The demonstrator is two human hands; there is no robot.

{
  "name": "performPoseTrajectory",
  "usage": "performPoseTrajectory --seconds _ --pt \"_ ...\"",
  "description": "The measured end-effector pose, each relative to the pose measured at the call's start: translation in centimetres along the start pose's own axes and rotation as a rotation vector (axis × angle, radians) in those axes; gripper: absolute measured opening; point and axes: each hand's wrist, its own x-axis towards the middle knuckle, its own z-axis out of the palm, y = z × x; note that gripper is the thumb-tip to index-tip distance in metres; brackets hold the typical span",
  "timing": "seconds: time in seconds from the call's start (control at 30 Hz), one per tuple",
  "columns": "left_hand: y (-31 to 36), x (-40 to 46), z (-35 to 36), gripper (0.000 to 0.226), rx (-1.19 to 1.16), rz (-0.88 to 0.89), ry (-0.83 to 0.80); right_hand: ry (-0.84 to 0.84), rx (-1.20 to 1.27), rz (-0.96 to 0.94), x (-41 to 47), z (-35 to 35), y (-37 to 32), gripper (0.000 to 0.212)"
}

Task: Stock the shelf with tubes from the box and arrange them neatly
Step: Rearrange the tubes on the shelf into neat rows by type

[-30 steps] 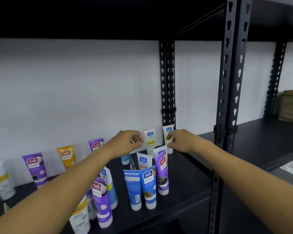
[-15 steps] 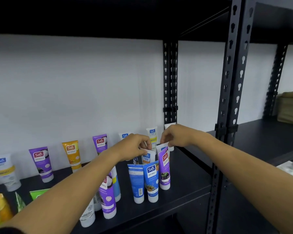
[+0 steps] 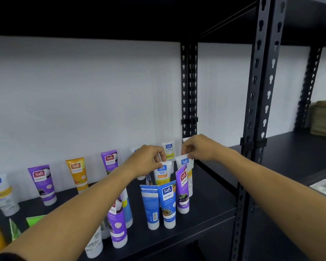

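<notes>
White tubes behind the blue tube [image 3: 168, 202]: left hand [image 3: 147, 162] pinches one tube's [image 3: 163, 172] top, right hand [image 3: 199, 147] pinches its neighbour's [image 3: 184, 162], both grips nearly closed.

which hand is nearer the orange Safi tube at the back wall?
Left. The left hand is right of the orange tube, pinching a white tube's top; the right hand is farther right, by the upright post.
</notes>
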Motion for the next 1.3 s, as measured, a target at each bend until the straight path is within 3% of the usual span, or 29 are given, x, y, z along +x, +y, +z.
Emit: performPoseTrajectory --seconds 0.2,0.43,1.3 --pt "0.7 2.0 -0.9 0.016 0.072 0.000 0.052 0.168 -0.027 0.113 0.6 -1.9 1.1 0.021" --pt "1.8 4.9 -0.3 0.014 0.105 0.000 0.065 0.299 -0.001 0.214 1.9 -2.0 2.6 0.034" --pt "0.7 10.3 3.4 0.018 0.170 -0.029 0.031 0.293 0.088 0.332 4.7 0.9 6.7 0.029"
